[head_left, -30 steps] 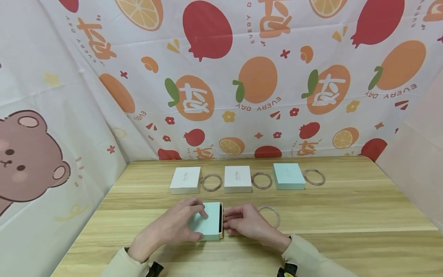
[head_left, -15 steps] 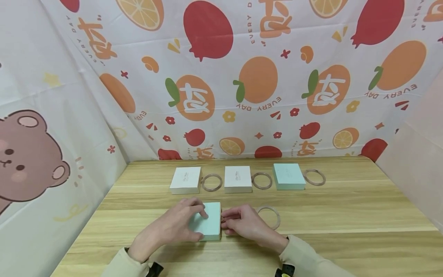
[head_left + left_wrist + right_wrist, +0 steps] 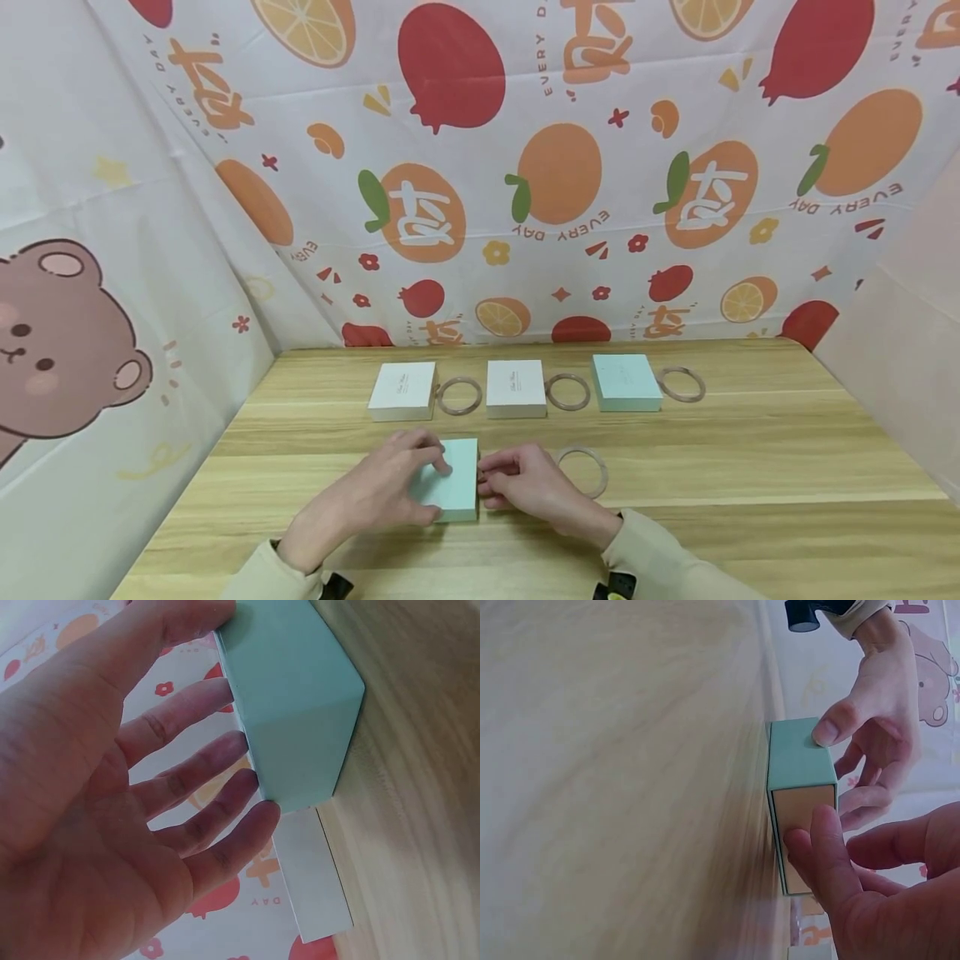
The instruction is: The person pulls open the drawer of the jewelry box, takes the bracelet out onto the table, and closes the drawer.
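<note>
A mint-green drawer box lies on the table in front of me, its lid face up. My left hand steadies it from the left, thumb on the near side and fingertips against the top. At the box's right end, the fingertips of my right hand touch the tan drawer front, which sits flush with the sleeve in the right wrist view. To the right of that hand lies a translucent bangle, partly hidden behind it. What the box contains cannot be seen.
Along the back stand two white boxes and another mint-green box. Beside each rests a bangle. A fruit-print cloth hangs behind the wooden table.
The drawer, standing slightly out with a dark gap a second ago, has slid left into the sleeve. My right hand has moved slightly left with it; the left hand stays put.
</note>
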`<action>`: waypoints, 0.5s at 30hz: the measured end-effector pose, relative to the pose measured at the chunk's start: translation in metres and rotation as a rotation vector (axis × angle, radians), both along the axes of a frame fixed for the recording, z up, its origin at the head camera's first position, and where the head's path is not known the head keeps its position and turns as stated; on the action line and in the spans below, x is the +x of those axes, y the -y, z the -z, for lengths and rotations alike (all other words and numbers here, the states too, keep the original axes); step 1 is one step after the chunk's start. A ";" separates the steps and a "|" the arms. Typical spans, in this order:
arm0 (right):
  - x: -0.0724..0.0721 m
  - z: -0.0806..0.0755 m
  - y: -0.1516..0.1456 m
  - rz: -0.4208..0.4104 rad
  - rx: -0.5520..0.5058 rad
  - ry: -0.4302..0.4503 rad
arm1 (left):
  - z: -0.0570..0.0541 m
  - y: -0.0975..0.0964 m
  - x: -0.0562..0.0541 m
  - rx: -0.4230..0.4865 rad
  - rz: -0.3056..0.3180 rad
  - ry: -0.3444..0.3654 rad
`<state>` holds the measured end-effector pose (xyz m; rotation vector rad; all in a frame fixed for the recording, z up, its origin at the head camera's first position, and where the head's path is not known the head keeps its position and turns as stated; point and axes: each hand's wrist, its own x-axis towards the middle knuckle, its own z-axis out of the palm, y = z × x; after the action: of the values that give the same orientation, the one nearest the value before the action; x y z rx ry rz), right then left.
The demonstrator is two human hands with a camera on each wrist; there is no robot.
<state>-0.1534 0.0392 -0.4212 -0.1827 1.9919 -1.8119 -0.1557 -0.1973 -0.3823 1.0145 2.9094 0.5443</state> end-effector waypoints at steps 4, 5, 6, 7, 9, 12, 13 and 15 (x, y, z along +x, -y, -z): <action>0.000 -0.001 -0.003 -0.017 -0.011 0.015 | 0.000 -0.001 0.001 0.014 0.000 0.002; 0.000 -0.001 -0.005 -0.023 -0.013 0.016 | 0.000 -0.001 0.001 0.019 0.000 0.004; 0.000 -0.001 -0.007 -0.028 -0.014 0.015 | 0.000 -0.002 0.001 0.024 -0.001 0.006; 0.000 -0.001 -0.009 -0.034 -0.016 0.013 | 0.000 -0.002 0.001 0.029 -0.002 0.006; 0.001 -0.001 -0.015 -0.042 -0.011 0.007 | 0.000 -0.003 0.001 0.035 -0.004 0.009; 0.002 -0.001 -0.028 -0.055 0.006 0.005 | 0.003 -0.007 0.002 0.054 -0.003 0.024; 0.003 -0.002 -0.034 -0.057 0.012 0.004 | 0.004 -0.010 0.002 0.059 -0.001 0.029; 0.005 -0.004 -0.046 -0.062 0.026 -0.001 | 0.007 -0.018 0.003 0.060 0.007 0.038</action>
<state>-0.1483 0.0854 -0.4171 -0.2346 1.9871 -1.7472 -0.1530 -0.1795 -0.3889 1.0086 2.8720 0.6472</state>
